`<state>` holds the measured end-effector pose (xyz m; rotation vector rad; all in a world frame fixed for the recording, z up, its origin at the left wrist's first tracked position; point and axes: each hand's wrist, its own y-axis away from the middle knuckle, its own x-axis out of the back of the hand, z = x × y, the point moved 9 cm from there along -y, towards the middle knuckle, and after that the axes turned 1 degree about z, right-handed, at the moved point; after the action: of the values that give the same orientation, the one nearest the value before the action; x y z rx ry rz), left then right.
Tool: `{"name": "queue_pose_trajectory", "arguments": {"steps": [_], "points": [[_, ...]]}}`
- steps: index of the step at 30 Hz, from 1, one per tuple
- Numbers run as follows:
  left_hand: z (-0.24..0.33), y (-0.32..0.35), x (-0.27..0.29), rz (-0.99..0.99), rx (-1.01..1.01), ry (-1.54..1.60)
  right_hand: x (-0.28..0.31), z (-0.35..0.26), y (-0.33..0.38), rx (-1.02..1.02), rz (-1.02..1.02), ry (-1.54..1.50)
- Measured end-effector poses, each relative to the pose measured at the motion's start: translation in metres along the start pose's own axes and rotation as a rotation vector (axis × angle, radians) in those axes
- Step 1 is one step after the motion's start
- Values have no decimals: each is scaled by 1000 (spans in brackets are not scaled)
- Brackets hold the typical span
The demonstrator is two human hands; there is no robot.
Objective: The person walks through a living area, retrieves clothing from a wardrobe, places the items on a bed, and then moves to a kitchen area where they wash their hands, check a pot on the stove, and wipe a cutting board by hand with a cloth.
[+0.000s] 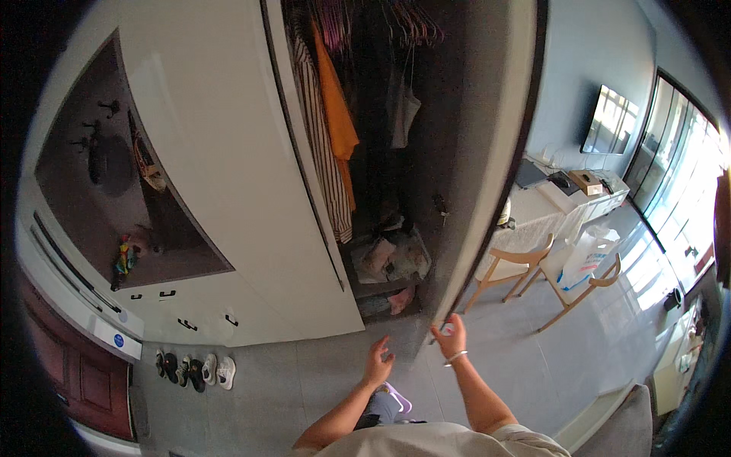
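Observation:
A tall cream wardrobe (205, 137) stands open before me. Its open door (495, 122) juts out on the right. My right hand (451, 337), with a pale bracelet at the wrist, has its curled fingers at the edge of that door. In front of the opening, my left hand (378, 364) is lifted, fingers bent and apart, holding nothing. Inside hang an orange garment (333, 114), a striped garment (314, 137), a grey top (402, 110) and several bare hangers (411, 23). Low down lies a heap of clothes and clear plastic (392, 259).
Several shoes (196, 372) line the floor at left, near a dark red door (80, 358). Beyond the wardrobe door are two wooden chairs (514, 263), one bearing a white plastic bag (590, 255), and a covered table (537, 213). A grey seat back (624, 426) is at lower right.

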<state>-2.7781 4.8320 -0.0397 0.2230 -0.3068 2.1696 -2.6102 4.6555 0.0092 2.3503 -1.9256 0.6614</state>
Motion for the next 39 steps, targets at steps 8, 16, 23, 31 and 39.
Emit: {"name": "queue_pose_trajectory", "arguments": {"steps": [8,16,23,31,39], "points": [[24,-47,89,142,190,-192,91,48,-38,-41,83,-330],[10,-183,156,347,82,-41,121,43,-24,-102,568,77],[-7,-272,161,398,168,-76,16,126,73,-365,605,-388],[-48,-265,187,314,66,-87,-95,22,48,-334,154,-383],[27,-108,192,460,102,-40,-139,-21,21,-86,-164,-363]]}}
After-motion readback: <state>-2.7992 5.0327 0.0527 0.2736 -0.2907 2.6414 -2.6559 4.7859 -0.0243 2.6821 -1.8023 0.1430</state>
